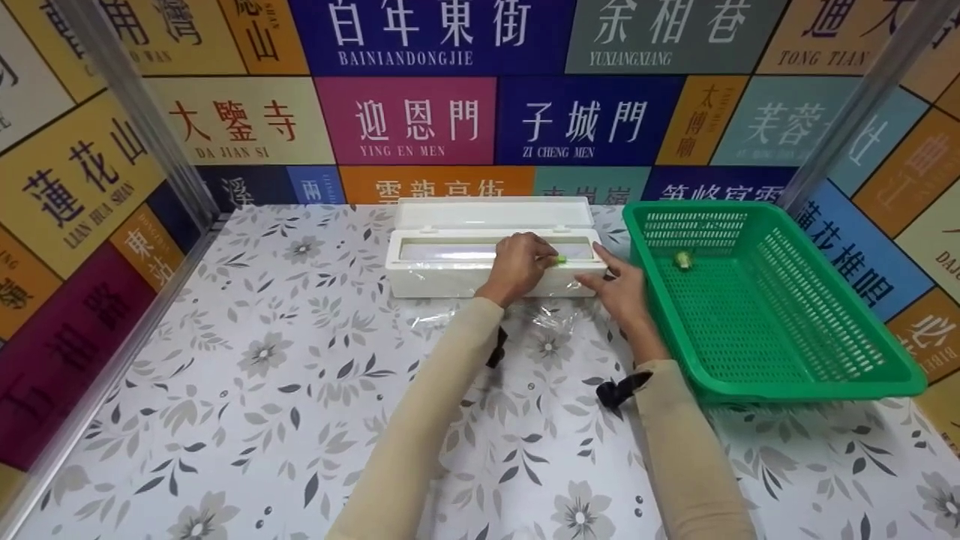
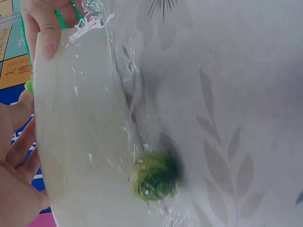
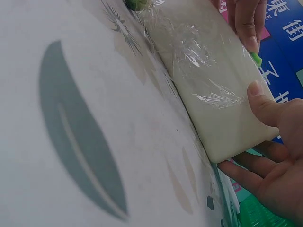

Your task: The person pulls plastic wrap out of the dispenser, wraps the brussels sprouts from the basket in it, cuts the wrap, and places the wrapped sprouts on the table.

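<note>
A white cling film dispenser (image 1: 439, 281) stands with its lid (image 1: 491, 214) tipped back. My left hand (image 1: 517, 266) pinches the small green slide cutter (image 1: 560, 259) on the dispenser's top front edge. At the dispenser's right end, my right hand (image 1: 619, 289) grips the corner, its thumb on the front face in the right wrist view. Clear cling film (image 2: 111, 56) drapes down the front onto the tabletop. A round green vegetable like a Brussels sprout (image 2: 154, 177) lies at the dispenser's foot, seen through film; in the head view my left arm hides it.
To the right stands a green plastic basket (image 1: 810, 388) with one small green vegetable (image 1: 682, 260) inside. A floral cloth (image 1: 225, 390) covers the table. Panels with printed signs (image 1: 420, 120) wall in the back and sides.
</note>
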`<state>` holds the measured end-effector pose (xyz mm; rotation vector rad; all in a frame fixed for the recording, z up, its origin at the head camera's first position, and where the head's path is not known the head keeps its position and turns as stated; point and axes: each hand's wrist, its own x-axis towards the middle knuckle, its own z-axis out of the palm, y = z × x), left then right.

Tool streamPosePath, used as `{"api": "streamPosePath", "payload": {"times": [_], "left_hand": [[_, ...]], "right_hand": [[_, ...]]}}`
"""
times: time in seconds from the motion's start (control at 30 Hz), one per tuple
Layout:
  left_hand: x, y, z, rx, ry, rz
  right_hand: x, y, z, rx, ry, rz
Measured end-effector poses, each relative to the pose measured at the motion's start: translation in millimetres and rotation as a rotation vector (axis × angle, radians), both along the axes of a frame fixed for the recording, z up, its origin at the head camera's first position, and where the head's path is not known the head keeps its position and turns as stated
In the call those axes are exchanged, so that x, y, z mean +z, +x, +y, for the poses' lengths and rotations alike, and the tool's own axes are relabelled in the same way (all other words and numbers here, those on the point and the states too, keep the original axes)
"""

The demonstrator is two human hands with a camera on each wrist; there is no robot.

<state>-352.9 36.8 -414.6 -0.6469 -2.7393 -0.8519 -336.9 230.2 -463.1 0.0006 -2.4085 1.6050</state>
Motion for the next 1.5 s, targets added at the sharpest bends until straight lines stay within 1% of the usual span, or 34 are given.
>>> {"api": "streamPosePath", "payload": {"times": [0.1, 0.2, 0.33, 0.5, 0.67, 0.83, 0.93, 1.03, 1.1, 1.17, 1.23, 1.37, 1.5], "left_hand": [[2.8, 1.6, -3.8, 0.037, -0.032, -0.014], [4.5, 2.7, -6.2, 0.067, -0.045, -0.034], [7.0, 2.2, -13.9, 0.068, -0.042, -0.049], [8.6, 0.6, -36.4, 0.070, -0.008, -0.055], [6.1, 1.9, -61.8, 0.053, 0.009, -0.054], [0.6, 2.2, -77.1, 0.001, 0.025, -0.057], [-2.7, 1.4, -80.8, -0.018, 0.066, -0.069], [-4.9, 0.5, -81.3, -0.005, 0.129, -0.108], [-5.6, 0.0, -80.5, 0.013, 0.148, -0.126], [-5.4, -0.5, -79.7, 0.025, 0.149, -0.135], [-4.9, -1.3, -79.2, 0.025, 0.133, -0.134], [-3.3, -2.3, -80.2, 0.021, 0.112, -0.150], [-2.2, -2.6, -82.4, 0.008, 0.119, -0.165]], "right_hand": [[1.2, 0.2, -1, 0.008, -0.013, 0.010], [1.9, 1.0, -1, 0.007, -0.018, 0.021], [3.0, 1.3, -3, 0.004, -0.020, 0.011], [3.9, -0.2, -2, -0.002, -0.031, 0.017], [2.7, 0.4, 2, -0.011, -0.013, 0.020], [-0.6, 2.2, 4, 0.003, -0.014, 0.016], [-2.1, 2.7, 4, 0.016, -0.032, 0.012], [-2.0, 3.2, 3, 0.014, -0.040, 0.008], [-1.5, 3.4, 3, 0.022, -0.033, 0.013], [-0.8, 3.2, 3, 0.022, -0.027, 0.016], [-0.4, 2.8, 3, 0.023, -0.021, 0.019], [-0.3, 2.2, 3, 0.015, -0.011, 0.010], [-1.1, 2.8, 3, 0.021, -0.012, 0.007]]}}
